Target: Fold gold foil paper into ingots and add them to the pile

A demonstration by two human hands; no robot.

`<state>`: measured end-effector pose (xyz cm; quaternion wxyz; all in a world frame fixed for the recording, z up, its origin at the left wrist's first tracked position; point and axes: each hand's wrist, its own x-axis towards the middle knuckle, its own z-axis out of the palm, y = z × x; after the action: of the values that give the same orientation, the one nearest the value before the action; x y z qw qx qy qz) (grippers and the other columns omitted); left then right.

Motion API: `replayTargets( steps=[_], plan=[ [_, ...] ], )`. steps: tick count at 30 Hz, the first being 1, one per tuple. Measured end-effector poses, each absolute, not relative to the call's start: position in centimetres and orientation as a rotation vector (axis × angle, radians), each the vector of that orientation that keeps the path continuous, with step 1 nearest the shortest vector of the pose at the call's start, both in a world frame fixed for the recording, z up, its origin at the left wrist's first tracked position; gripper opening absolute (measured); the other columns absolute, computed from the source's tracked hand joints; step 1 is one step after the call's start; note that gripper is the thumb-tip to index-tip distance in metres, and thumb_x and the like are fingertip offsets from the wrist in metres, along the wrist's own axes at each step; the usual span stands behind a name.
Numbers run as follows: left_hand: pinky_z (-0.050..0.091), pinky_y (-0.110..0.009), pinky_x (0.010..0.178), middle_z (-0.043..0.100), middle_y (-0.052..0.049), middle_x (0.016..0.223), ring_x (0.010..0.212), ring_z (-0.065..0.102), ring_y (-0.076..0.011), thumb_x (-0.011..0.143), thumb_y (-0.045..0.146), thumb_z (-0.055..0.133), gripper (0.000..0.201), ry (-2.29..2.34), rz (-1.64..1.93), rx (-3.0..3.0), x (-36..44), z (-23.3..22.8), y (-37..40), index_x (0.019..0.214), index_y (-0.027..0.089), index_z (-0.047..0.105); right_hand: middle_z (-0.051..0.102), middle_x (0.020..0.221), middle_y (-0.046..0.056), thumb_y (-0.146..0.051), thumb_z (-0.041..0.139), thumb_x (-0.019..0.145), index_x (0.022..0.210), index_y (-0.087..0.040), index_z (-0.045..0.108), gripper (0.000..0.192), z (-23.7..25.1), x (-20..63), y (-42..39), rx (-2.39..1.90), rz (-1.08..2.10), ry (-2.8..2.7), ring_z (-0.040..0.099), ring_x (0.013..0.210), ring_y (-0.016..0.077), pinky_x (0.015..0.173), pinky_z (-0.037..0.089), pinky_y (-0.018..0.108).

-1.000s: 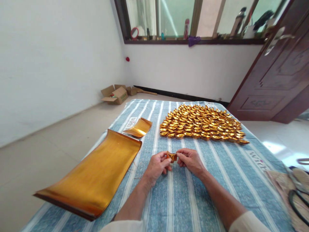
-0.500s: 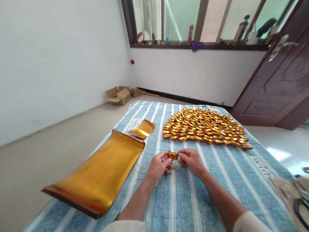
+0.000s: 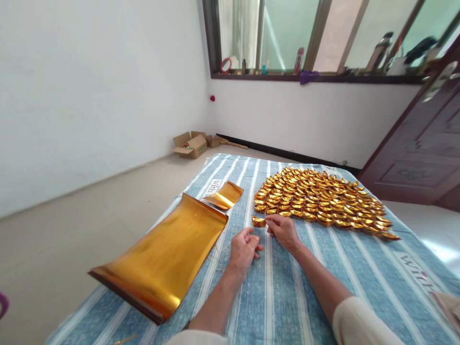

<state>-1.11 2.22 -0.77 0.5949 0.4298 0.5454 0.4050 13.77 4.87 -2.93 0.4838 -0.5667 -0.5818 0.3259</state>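
Right hand (image 3: pixel 284 232) pinches a glossy, curved gold piece (image 3: pixel 258 222) (apparently foil), left hand (image 3: pixel 244 249) loosely unclenched nearby.

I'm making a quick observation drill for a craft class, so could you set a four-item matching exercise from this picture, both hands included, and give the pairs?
1. Left hand
2. Right hand
3. Large gold sheet
4. Cardboard box

A. Flaps open, on the floor
B. Fingers pinching a small folded gold piece
C. Lying on the left part of the striped cloth
D. Fingers loosely curled, gripping nothing

Pairs: 1-D, 2-B, 3-C, 4-A
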Motion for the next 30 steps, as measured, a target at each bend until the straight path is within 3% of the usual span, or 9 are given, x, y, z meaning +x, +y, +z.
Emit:
replayTargets(
  steps=[13, 19, 30],
  plan=[
    [0.043, -0.017, 0.043, 0.066, -0.005, 0.077, 0.060, 0.064, -0.0120, 0.076, 0.017, 0.058, 0.041, 1.261, 0.920, 1.066, -1.1, -0.7, 2.1, 0.115, 0.006, 0.053, 0.064, 0.061, -0.002, -0.034, 0.045, 0.086, 0.086, -0.025, 0.072, 0.029, -3.0, 14.0, 6.9, -1.603, 0.399, -1.634, 0.057, 0.057, 0.0139, 0.063, 0.041, 0.023],
    [0.043, -0.017, 0.043, 0.066, -0.004, 0.075, 0.059, 0.064, -0.0118, 0.075, 0.017, 0.059, 0.040, 1.259, 0.914, 1.083, -1.2, -0.9, 2.1, 0.114, 0.007, 0.054, 0.069, 0.070, 0.002, -0.033, 0.043, 0.087, 0.098, -0.023, 0.070, 0.031, -4.0, 14.2, 7.4, -1.681, 0.274, -1.612, 0.061, 0.063, 0.0165, 0.067, 0.042, 0.024],
    [0.042, -0.018, 0.043, 0.067, -0.003, 0.074, 0.058, 0.064, -0.0120, 0.075, 0.017, 0.058, 0.037, 1.268, 0.883, 1.120, -1.0, -1.0, 2.2, 0.111, 0.007, 0.056, 0.066, 0.063, 0.000, -0.032, 0.052, 0.085, 0.094, -0.023, 0.067, 0.020, -4.2, 13.5, 7.5, -1.816, 0.106, -1.649, 0.061, 0.060, 0.0170, 0.057, 0.035, 0.023]
  ],
)
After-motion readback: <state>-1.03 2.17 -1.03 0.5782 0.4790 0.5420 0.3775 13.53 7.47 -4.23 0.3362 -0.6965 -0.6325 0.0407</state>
